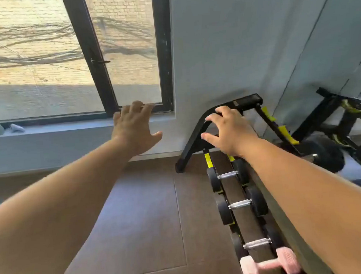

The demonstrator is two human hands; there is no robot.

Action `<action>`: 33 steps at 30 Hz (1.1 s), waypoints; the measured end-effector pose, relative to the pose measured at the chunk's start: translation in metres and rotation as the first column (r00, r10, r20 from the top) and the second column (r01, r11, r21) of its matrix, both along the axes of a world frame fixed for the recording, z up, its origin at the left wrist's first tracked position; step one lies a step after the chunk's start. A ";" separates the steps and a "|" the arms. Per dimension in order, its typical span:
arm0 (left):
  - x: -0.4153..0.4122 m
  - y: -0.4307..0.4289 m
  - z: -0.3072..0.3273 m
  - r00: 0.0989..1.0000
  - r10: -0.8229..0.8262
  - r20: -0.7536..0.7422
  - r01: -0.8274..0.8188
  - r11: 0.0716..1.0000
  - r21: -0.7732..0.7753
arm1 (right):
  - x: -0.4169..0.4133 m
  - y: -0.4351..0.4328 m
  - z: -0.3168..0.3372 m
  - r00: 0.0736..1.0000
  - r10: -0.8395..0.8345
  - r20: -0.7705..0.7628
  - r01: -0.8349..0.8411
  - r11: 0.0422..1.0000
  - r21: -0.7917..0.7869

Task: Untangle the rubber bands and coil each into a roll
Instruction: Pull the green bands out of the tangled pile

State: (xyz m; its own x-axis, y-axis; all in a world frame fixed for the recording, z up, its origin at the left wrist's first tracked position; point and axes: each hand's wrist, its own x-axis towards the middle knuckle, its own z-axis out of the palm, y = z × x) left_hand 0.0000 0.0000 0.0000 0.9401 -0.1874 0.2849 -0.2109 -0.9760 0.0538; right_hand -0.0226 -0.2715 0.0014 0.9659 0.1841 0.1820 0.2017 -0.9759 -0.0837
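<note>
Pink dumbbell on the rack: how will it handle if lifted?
The pink dumbbell likely feels dense for its size. Its matte-looking coating probably grips well. Cradled across the rack rails, it seems unlikely to roll.

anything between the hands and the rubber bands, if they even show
No rubber bands clearly show. Left hand hovers empty by the window sill, right hand at the dumbbell rack. The yellow-black tangle far right may be bands; that rack stands between.

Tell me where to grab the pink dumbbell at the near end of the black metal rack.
Take the pink dumbbell by its thin middle handle, from above. It lies crosswise on the black metal rack, the handle bare between two wide heads resting on the rails. The right hand, open, looks the nearer one.
</note>
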 end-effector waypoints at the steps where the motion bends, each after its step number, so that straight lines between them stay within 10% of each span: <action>1: 0.012 0.009 -0.008 0.998 0.027 -0.052 -0.028 0.999 -0.020 | 0.017 0.011 -0.011 0.999 0.028 -0.041 -0.028 1.000 0.001; 9: 0.092 0.118 -0.086 0.897 0.340 -0.284 -0.368 0.928 -0.053 | 0.180 0.134 -0.097 0.904 0.283 -0.321 -0.289 0.957 0.031; 18: 0.065 0.290 -0.152 0.551 0.654 -0.519 -0.745 0.666 0.049 | 0.263 0.336 -0.164 0.687 0.467 -0.557 -0.543 0.839 0.034; 33: 0.068 0.666 -0.212 0.373 0.606 -0.703 -0.889 0.449 -0.085 | 0.307 0.718 -0.221 0.577 0.386 -0.720 -0.569 0.822 -0.015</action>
